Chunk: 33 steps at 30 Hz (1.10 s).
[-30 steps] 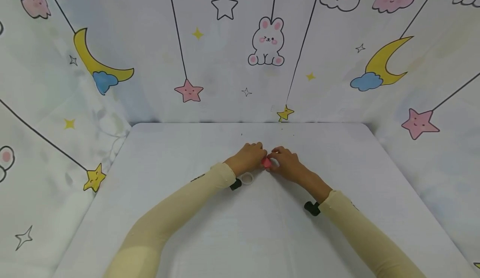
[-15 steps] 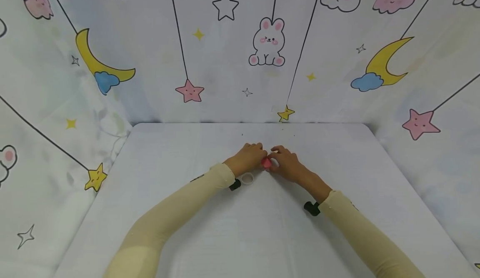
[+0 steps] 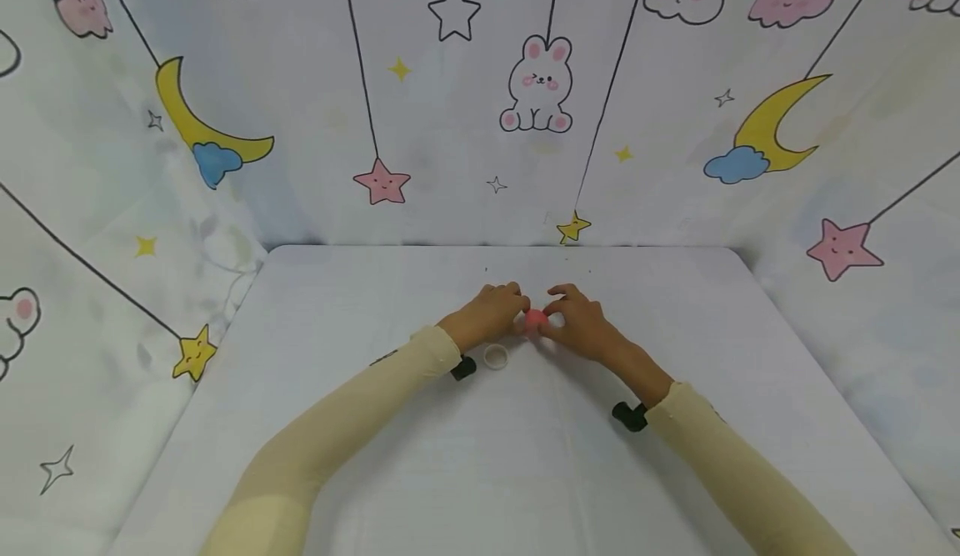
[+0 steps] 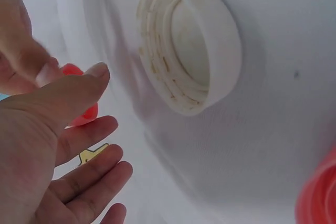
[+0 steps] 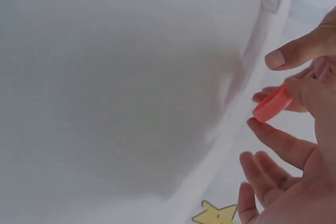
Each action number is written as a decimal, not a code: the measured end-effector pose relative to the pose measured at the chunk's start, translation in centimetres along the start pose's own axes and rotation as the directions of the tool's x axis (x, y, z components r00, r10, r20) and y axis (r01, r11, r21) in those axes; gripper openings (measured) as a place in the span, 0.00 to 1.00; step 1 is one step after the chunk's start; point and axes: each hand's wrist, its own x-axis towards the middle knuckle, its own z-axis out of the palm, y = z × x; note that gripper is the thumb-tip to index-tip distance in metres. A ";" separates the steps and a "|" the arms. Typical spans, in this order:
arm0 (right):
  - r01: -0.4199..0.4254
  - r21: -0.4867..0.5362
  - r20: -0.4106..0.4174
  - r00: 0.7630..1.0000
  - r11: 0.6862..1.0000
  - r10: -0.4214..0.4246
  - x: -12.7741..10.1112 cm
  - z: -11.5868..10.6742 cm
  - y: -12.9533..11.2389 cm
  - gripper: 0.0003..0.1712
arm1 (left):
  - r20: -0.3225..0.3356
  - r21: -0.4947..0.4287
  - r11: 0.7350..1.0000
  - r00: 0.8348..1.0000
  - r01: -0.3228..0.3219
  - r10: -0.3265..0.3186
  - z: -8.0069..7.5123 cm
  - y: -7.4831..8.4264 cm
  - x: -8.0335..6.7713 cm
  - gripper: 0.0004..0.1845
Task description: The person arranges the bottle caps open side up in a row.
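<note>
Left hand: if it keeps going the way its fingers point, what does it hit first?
Probably the red cap, pinched between the left hand and the right hand; right-hand fingers lie just behind it. Depth is unclear.

No words, brand names or numbers are showing anywhere I can make out. The backdrop cloth (image 3: 450, 122) is carrying only drawn pictures: rabbits, stars, moons and clouds, with no lettering among them. The white cap (image 4: 189, 51) lying on the counter (image 3: 375, 456) is bearing no print on its inside. The small red piece (image 5: 272, 103) between the fingers is showing plain colour, no marking.
</note>
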 end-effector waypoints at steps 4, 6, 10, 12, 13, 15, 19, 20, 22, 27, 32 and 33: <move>-0.028 0.061 -0.033 0.999 0.998 0.030 0.0 -0.5 -0.4 0.20 | -0.041 -0.002 1.000 0.999 -0.019 0.019 -0.2 0.0 -0.1 0.21; -0.060 0.106 -0.033 0.997 0.993 0.064 0.0 -0.7 -0.6 0.23 | -0.076 -0.001 1.000 0.997 -0.023 0.023 -0.3 0.0 -0.1 0.22; -0.141 0.194 -0.012 0.989 0.971 0.146 -0.1 -0.9 -0.9 0.29 | -0.143 -0.025 1.000 0.990 -0.017 0.013 -0.4 0.3 -0.2 0.25; -0.181 0.241 0.000 0.983 0.954 0.186 -0.1 -1.0 -1.1 0.32 | -0.170 -0.044 0.999 0.985 -0.003 -0.004 -0.3 0.4 -0.2 0.27; -0.196 0.257 0.007 0.980 0.946 0.201 -0.1 -1.0 -1.1 0.33 | -0.183 -0.049 0.999 0.983 0.004 -0.013 -0.3 0.4 -0.1 0.27; -0.225 0.281 0.017 0.973 0.933 0.229 -0.1 -1.0 -1.1 0.35 | -0.202 -0.054 0.998 0.979 0.016 -0.027 -0.3 0.5 -0.1 0.29; -0.265 0.294 0.027 0.963 0.918 0.270 -0.2 -0.9 -1.4 0.39 | -0.210 -0.045 0.998 0.976 0.040 -0.049 -0.3 0.7 0.0 0.29; -0.273 0.296 0.027 0.960 0.915 0.277 -0.2 -0.9 -1.5 0.40 | -0.208 -0.049 0.998 0.977 0.045 -0.055 -0.3 0.7 0.0 0.29; -0.285 0.295 0.026 0.957 0.912 0.290 -0.3 -0.9 -1.7 0.41 | -0.199 -0.068 0.996 0.978 0.054 -0.066 -0.3 0.9 0.0 0.28; -0.240 0.257 -0.007 0.968 0.936 0.250 -0.5 -0.8 -1.8 0.32 | -0.190 -0.070 0.996 0.980 0.051 -0.064 -0.3 1.0 -0.2 0.26; -0.109 0.229 -0.070 0.989 0.967 0.129 -1.0 -0.9 -1.9 0.24 | -0.190 -0.059 0.998 0.981 0.032 -0.043 -0.2 1.2 -0.6 0.25; -0.079 0.215 -0.082 0.992 0.973 0.098 -1.2 -0.9 -1.9 0.23 | -0.188 -0.061 0.998 0.981 0.031 -0.042 -0.2 1.3 -0.7 0.25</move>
